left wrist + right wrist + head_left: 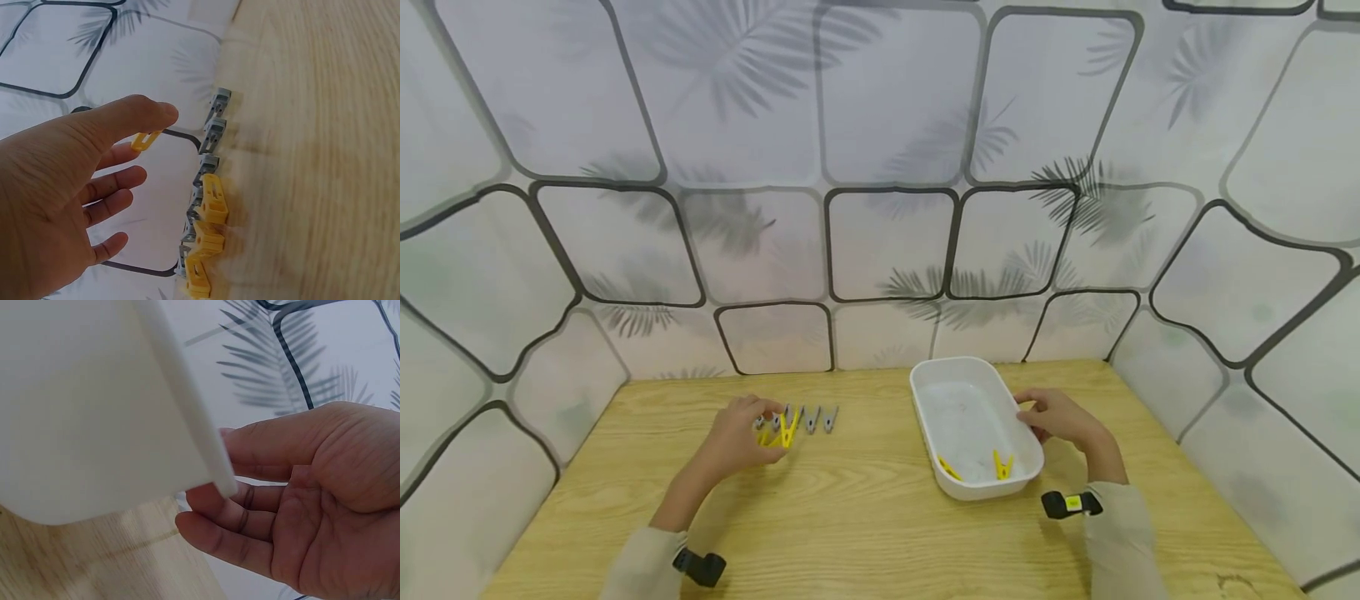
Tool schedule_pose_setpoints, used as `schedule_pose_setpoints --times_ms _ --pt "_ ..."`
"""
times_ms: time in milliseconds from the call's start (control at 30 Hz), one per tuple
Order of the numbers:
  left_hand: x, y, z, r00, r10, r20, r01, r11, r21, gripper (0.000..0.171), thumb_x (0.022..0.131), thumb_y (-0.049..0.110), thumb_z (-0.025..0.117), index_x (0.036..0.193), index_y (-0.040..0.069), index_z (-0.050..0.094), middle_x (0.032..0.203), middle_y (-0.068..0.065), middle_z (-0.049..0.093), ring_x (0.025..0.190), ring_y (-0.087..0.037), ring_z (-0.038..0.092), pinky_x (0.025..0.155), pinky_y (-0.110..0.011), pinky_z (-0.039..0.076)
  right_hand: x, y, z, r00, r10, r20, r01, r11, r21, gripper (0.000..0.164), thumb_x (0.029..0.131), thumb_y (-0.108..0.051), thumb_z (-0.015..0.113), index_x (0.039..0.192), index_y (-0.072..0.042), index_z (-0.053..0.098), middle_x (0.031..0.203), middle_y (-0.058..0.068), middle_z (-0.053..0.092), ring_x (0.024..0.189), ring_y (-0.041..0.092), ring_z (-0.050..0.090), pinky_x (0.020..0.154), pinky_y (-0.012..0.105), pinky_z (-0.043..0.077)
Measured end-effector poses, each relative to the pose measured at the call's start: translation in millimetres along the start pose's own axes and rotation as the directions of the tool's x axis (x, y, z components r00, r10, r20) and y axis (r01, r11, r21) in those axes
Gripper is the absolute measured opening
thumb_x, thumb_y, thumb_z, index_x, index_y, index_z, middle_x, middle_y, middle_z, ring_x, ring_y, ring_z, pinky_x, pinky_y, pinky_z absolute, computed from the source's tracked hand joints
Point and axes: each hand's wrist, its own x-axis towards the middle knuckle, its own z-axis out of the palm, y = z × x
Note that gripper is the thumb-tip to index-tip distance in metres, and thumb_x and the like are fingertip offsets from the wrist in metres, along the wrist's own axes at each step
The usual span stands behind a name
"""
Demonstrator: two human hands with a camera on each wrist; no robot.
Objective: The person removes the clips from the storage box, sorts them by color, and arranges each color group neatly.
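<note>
My left hand (741,437) pinches a yellow clothespin (145,140) between thumb and index finger, its other fingers spread apart. Right by that hand, a row of grey clothespins (214,134) and several yellow clothespins (214,203) stands on the table; in the head view the hand partly hides them. Over on the right is a white plastic basin (962,408) with two yellow clothespins (1002,465) lying at its near end. My right hand (1060,417) grips the basin's right rim, thumb above and fingers curled beneath the edge.
The wood-grain table (850,533) ends at a patterned cloth wall (887,250) at the back, and similar cloth rises on both sides. Each wrist wears a strap with a small black camera (700,567).
</note>
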Motion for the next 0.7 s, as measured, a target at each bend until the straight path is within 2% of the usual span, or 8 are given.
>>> schedule_pose_setpoints --times_ms 133,233,300,400,567,700 --pt "-4.3 -3.1 5.7 0.998 -0.027 0.057 0.028 1.000 -0.008 0.049 0.075 0.025 0.088 0.118 0.010 0.069 0.100 -0.007 0.063 0.102 -0.034 0.056 0.084 -0.060 0.042 -0.5 0.4 0.0 1.000 0.007 -0.002 -0.007 1.000 0.003 0.044 0.101 -0.010 0.058 0.138 0.013 0.050 0.084 0.013 0.066 0.069 0.018 0.062 0.067 0.039 0.058" --pt "-5.8 -4.5 8.8 0.995 -0.039 0.089 0.042 0.999 -0.022 0.049 0.075 0.025 0.089 0.117 0.010 0.068 0.098 -0.004 0.059 0.107 -0.035 0.056 0.091 -0.065 0.040 -0.5 1.5 0.1 1.000 0.009 -0.004 -0.009 1.000 0.003 0.044 0.101 -0.010 0.058 0.138 0.013 0.050 0.084 0.013 0.066 0.069 0.018 0.062 0.067 0.039 0.057" --pt "-5.9 -4.7 9.9 0.995 -0.036 0.096 0.038 0.999 -0.023 0.049 0.074 0.026 0.090 0.115 0.009 0.068 0.096 -0.003 0.057 0.108 -0.035 0.058 0.095 -0.069 0.040 -0.5 2.4 0.1 1.000 0.008 -0.005 -0.008 1.000 0.003 0.044 0.101 -0.010 0.058 0.138 0.013 0.050 0.084 0.013 0.066 0.069 0.018 0.063 0.067 0.039 0.057" --pt "-5.8 -5.6 10.4 0.994 -0.029 0.104 0.031 0.999 -0.010 0.048 0.073 0.026 0.091 0.113 0.009 0.069 0.094 -0.001 0.056 0.104 -0.034 0.058 0.093 -0.068 0.041 -0.2 3.2 -0.1 1.000 0.002 -0.007 -0.002 1.000 0.003 0.043 0.101 -0.010 0.058 0.137 0.013 0.051 0.083 0.012 0.066 0.069 0.017 0.062 0.067 0.038 0.057" --pt "-5.9 -8.0 10.8 0.991 -0.041 0.126 0.041 0.999 0.006 0.049 0.072 0.026 0.092 0.112 0.010 0.069 0.095 -0.002 0.059 0.117 -0.046 0.056 0.092 -0.068 0.041 0.5 3.2 -0.4 1.000 0.000 -0.005 0.000 1.000 0.006 0.043 0.101 -0.010 0.058 0.137 0.012 0.052 0.084 0.012 0.066 0.069 0.017 0.063 0.069 0.042 0.058" --pt "-5.7 -9.8 11.9 0.987 -0.054 0.149 0.054 0.999 0.004 0.048 0.071 0.027 0.092 0.111 0.011 0.070 0.096 -0.003 0.060 0.116 -0.045 0.056 0.091 -0.066 0.039 0.3 3.3 -0.5 1.000 -0.005 -0.003 0.005 1.000 0.010 0.042 0.101 -0.010 0.058 0.137 0.012 0.052 0.084 0.012 0.067 0.069 0.018 0.063 0.070 0.046 0.059"
